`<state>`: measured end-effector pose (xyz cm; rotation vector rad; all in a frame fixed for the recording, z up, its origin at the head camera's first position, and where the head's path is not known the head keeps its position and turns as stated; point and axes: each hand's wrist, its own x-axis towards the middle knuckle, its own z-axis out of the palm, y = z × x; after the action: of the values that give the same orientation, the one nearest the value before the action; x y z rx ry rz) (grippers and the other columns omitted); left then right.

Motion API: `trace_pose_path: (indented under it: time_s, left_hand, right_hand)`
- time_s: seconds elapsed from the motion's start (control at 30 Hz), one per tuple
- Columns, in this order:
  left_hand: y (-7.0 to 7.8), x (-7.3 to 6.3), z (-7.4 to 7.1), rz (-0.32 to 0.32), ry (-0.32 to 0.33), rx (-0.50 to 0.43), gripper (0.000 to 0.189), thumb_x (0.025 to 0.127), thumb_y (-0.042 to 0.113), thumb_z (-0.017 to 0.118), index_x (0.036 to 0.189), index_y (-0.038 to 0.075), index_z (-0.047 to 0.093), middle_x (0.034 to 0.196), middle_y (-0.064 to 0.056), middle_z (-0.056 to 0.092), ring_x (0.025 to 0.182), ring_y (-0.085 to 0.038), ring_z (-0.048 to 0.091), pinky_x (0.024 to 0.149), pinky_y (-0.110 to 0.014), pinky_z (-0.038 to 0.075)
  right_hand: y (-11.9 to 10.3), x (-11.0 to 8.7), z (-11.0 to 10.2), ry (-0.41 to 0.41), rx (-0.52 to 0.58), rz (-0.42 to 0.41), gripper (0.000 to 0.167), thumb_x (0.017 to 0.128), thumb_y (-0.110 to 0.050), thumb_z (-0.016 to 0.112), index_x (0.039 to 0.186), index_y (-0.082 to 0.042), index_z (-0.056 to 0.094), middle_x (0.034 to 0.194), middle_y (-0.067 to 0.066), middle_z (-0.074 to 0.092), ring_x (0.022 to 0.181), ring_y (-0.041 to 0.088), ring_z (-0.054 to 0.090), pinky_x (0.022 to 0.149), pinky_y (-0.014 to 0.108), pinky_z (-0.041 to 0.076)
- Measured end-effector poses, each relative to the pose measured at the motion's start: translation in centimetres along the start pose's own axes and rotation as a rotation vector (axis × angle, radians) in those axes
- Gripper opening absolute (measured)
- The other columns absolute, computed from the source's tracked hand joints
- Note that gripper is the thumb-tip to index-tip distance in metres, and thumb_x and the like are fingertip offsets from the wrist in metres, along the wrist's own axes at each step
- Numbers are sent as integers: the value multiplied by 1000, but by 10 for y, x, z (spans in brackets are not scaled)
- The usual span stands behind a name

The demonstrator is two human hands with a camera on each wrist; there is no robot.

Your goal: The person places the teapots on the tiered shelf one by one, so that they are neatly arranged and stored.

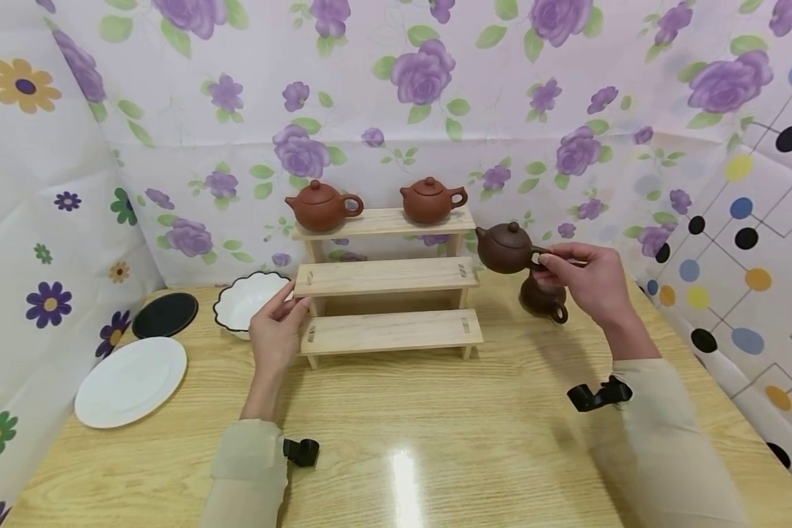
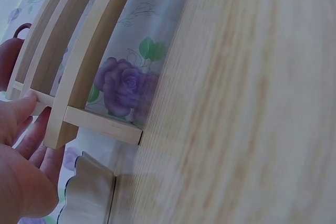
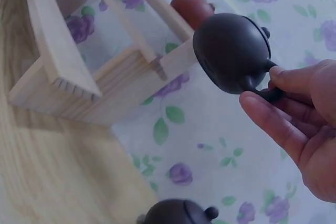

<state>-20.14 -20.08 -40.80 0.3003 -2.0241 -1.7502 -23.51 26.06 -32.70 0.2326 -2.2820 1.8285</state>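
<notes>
Pinched by its handle between the thumb and fingers of the right hand [image 1: 587, 282], the dark brown clay teapot [image 1: 504, 251] is held in the air just off the right end of the three-tier wooden stand [image 1: 396, 334], lid on and spout pointing toward the stand. That hold looks fit for a careful carry, but with all the weight to one side the spout probably tends to dip, so a firm thumb and a level wrist should serve best; a sharp tilt could slide the lid off. The second dark brown teapot [image 1: 537, 296] sits on the table [image 1: 435, 418] below, so any sideways travel seems safest with the held pot's base well above it. The spout is the delicate end and wants clear air from the edge of the middle board [image 1: 383, 276].

The left hand [image 1: 276, 334] grips the stand's left end near the middle board, with the scalloped white bowl [image 1: 246, 302] just beside it. That brace seems useful, since a knock could rock the left red clay teapot [image 1: 320, 208] and right red clay teapot [image 1: 429, 204] on the top board [image 1: 376, 218]; light, even pressure should be enough
</notes>
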Motion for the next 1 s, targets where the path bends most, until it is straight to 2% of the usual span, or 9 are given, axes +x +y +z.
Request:
trace_pose_path:
  time_s: [0.27,0.43,0.63,0.7,0.9,1.0]
  left_hand:
    - [-2,0,0,14,9,16,43,98,17,79,141,19,71,120,-25,75,85,11,66,74,-8,53]
    - [-4,1,1,28,14,8,44,98,14,78,140,17,71,119,-25,75,84,12,66,75,-8,53]
    - [-5,2,2,26,27,21,44,97,13,79,140,16,71,118,-23,76,82,13,66,75,-8,53]
    - [-5,2,2,22,23,22,44,97,14,79,140,16,71,118,-23,76,82,13,66,75,-8,53]
    - [-4,2,1,19,9,11,43,98,16,78,140,19,71,118,-21,77,85,13,66,76,-8,53]
    - [-5,2,0,20,16,4,42,98,15,78,139,19,72,116,-21,77,85,12,67,76,-8,54]
  right_hand:
    - [-30,9,11,-65,-58,-66,34,102,-17,73,119,12,72,90,-5,79,76,10,79,75,29,64]
    - [-39,16,21,-131,0,-97,26,101,-13,73,115,9,75,88,-1,81,76,13,80,75,29,64]
    - [-37,22,42,-216,158,-71,14,98,-6,75,107,4,79,90,5,81,76,16,80,75,31,64]
    - [-34,23,49,-231,155,-58,12,99,-5,74,107,3,79,90,5,81,76,16,80,75,31,64]
    - [-23,25,72,-260,106,-39,28,101,-4,70,118,19,69,94,6,77,77,14,80,76,31,64]
    - [-19,27,85,-281,90,-22,30,102,-2,69,122,20,67,99,7,75,77,13,80,77,32,64]
